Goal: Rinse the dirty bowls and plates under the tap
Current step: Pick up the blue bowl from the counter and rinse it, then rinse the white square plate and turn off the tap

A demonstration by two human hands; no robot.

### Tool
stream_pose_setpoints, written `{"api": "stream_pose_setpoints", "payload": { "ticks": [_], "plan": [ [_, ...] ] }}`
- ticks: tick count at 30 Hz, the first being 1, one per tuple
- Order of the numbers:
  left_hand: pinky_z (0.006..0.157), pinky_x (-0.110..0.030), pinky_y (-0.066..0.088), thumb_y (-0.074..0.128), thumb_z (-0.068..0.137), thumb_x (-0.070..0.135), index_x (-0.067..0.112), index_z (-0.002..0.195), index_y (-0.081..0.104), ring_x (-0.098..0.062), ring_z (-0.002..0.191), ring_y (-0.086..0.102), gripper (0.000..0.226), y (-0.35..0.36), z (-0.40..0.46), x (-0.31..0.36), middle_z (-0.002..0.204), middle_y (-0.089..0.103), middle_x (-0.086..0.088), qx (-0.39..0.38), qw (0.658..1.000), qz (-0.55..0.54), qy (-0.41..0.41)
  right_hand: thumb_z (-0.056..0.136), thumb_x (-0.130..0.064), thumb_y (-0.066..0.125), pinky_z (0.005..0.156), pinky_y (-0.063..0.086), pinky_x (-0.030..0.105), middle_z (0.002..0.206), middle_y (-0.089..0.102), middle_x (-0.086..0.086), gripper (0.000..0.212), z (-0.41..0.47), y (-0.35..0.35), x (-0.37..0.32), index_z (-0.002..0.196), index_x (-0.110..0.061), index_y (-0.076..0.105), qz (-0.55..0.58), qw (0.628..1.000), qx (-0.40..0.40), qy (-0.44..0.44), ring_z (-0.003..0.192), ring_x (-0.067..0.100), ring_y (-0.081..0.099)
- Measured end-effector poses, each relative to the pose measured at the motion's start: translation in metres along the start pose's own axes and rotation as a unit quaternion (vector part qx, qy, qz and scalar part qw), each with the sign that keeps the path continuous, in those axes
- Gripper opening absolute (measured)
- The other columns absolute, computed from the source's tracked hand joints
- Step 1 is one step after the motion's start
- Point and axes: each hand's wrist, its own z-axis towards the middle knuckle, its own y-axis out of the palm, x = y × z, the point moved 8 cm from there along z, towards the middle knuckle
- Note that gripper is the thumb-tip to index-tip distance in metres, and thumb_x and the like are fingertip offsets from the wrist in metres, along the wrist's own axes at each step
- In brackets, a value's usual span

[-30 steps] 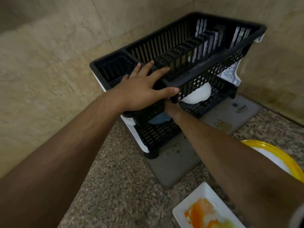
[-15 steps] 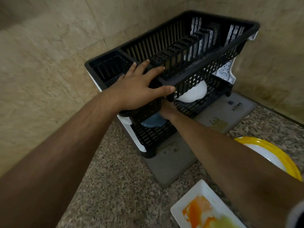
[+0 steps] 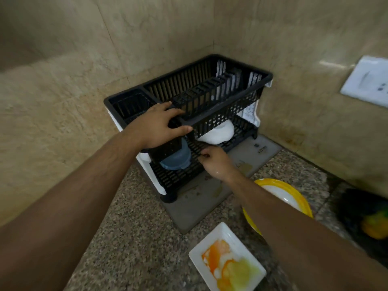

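Note:
A black two-tier dish rack (image 3: 214, 120) stands in the wall corner on a grey mat (image 3: 201, 208). My left hand (image 3: 159, 126) rests flat on the rack's upper front rim, fingers spread. On the lower shelf lie an upturned blue bowl (image 3: 177, 159) and an upturned white bowl (image 3: 218, 133). My right hand (image 3: 216, 162) hovers in front of the lower shelf with loosely curled fingers and holds nothing. A dirty square white plate (image 3: 227, 261) with orange and yellow residue sits on the counter near me. A yellow-rimmed bowl (image 3: 291, 198) lies partly under my right forearm.
The speckled granite counter (image 3: 130, 238) runs toward me. Beige tiled walls close in behind and to the left. A white wall socket (image 3: 367, 80) is at the right. A dark object with something yellow (image 3: 369, 219) sits at the right edge.
My right hand has drawn back out of the lower shelf, away from the blue bowl. The view has pulled back and up. My left hand stays on the rack's rim.

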Motion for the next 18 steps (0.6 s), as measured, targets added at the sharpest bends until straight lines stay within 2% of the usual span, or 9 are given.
{"api": "stream_pose_setpoints", "payload": {
  "ticks": [3, 5, 7, 8, 11, 13, 15, 16, 18],
  "plan": [
    [0.115, -0.049, 0.031, 0.048, 0.091, 0.063, 0.025, 0.146, 0.041, -0.030, 0.145, 0.027, 0.068, -0.011, -0.012, 0.021, 0.156, 0.033, -0.013, 0.062, 0.996, 0.064, 0.029, 0.095, -0.024, 0.056, 0.077, 0.051, 0.031, 0.096, 0.068, 0.006, 0.020, -0.048, -0.028, 0.006, 0.106, -0.011, 0.066, 0.008, 1.000, -0.004, 0.025, 0.087, 0.021, 0.063],
    [0.111, -0.052, 0.034, 0.054, 0.092, 0.050, 0.021, 0.143, 0.045, -0.032, 0.142, 0.033, 0.059, -0.011, -0.029, 0.044, 0.151, 0.041, -0.013, 0.102, 0.988, 0.100, 0.056, 0.095, -0.019, 0.055, 0.085, 0.050, 0.032, 0.104, 0.067, 0.008, 0.021, -0.080, -0.042, 0.017, 0.111, -0.012, 0.066, 0.028, 0.999, -0.001, 0.040, 0.096, 0.022, 0.063],
    [0.107, -0.050, 0.039, 0.057, 0.090, 0.041, 0.020, 0.137, 0.053, -0.032, 0.136, 0.041, 0.052, -0.001, -0.055, 0.070, 0.144, 0.048, -0.011, 0.127, 0.984, 0.096, 0.077, 0.093, -0.013, 0.054, 0.093, 0.049, 0.044, 0.105, 0.068, 0.015, 0.020, -0.114, -0.054, 0.024, 0.103, -0.005, 0.069, 0.037, 0.999, 0.017, 0.026, 0.100, 0.030, 0.062],
    [0.104, -0.046, 0.042, 0.058, 0.089, 0.037, 0.019, 0.133, 0.056, -0.031, 0.130, 0.045, 0.047, 0.008, -0.070, 0.082, 0.140, 0.052, -0.010, 0.127, 0.986, 0.076, 0.081, 0.093, -0.012, 0.054, 0.092, 0.049, 0.048, 0.101, 0.069, 0.017, 0.019, -0.132, -0.059, 0.028, 0.095, -0.003, 0.070, 0.036, 0.999, 0.031, 0.018, 0.099, 0.033, 0.063],
    [0.091, -0.040, 0.048, 0.057, 0.091, 0.030, 0.018, 0.123, 0.063, -0.027, 0.115, 0.054, 0.035, 0.045, -0.117, 0.109, 0.126, 0.058, -0.006, 0.097, 0.993, -0.004, 0.074, 0.092, -0.022, 0.056, 0.085, 0.051, 0.041, 0.096, 0.072, 0.009, 0.015, -0.186, -0.069, 0.044, 0.090, -0.021, 0.071, 0.031, 0.998, 0.038, 0.047, 0.093, 0.027, 0.065],
    [0.088, -0.034, 0.049, 0.058, 0.090, 0.028, 0.019, 0.118, 0.066, -0.025, 0.109, 0.058, 0.030, 0.075, -0.146, 0.114, 0.118, 0.063, -0.005, 0.076, 0.995, -0.045, 0.046, 0.091, -0.027, 0.055, 0.075, 0.055, 0.042, 0.086, 0.072, 0.008, 0.014, -0.215, -0.069, 0.055, 0.086, -0.026, 0.068, 0.025, 0.998, 0.022, 0.061, 0.081, 0.028, 0.066],
    [0.089, -0.031, 0.047, 0.059, 0.090, 0.027, 0.019, 0.120, 0.067, -0.023, 0.109, 0.061, 0.032, 0.111, -0.170, 0.104, 0.119, 0.065, -0.005, 0.038, 0.994, -0.102, -0.032, 0.092, -0.028, 0.054, 0.067, 0.054, 0.041, 0.076, 0.069, 0.010, 0.019, -0.238, -0.063, 0.071, 0.079, -0.022, 0.067, -0.014, 0.997, 0.013, 0.072, 0.071, 0.028, 0.064],
    [0.090, -0.031, 0.048, 0.058, 0.090, 0.028, 0.020, 0.121, 0.066, -0.022, 0.107, 0.063, 0.033, 0.128, -0.181, 0.096, 0.120, 0.067, -0.005, 0.022, 0.989, -0.126, -0.081, 0.091, -0.027, 0.053, 0.061, 0.050, 0.037, 0.070, 0.066, 0.010, 0.024, -0.248, -0.060, 0.080, 0.073, -0.017, 0.065, -0.032, 0.996, 0.017, 0.087, 0.065, 0.026, 0.060],
    [0.089, -0.031, 0.048, 0.055, 0.094, 0.030, 0.019, 0.123, 0.065, -0.023, 0.105, 0.065, 0.033, 0.158, -0.200, 0.079, 0.120, 0.069, -0.005, 0.000, 0.976, -0.152, -0.153, 0.085, -0.024, 0.051, 0.049, 0.031, 0.032, 0.057, 0.053, 0.013, 0.031, -0.263, -0.049, 0.097, 0.058, -0.009, 0.049, -0.049, 0.991, 0.025, 0.118, 0.051, 0.022, 0.045]
  ]
}}
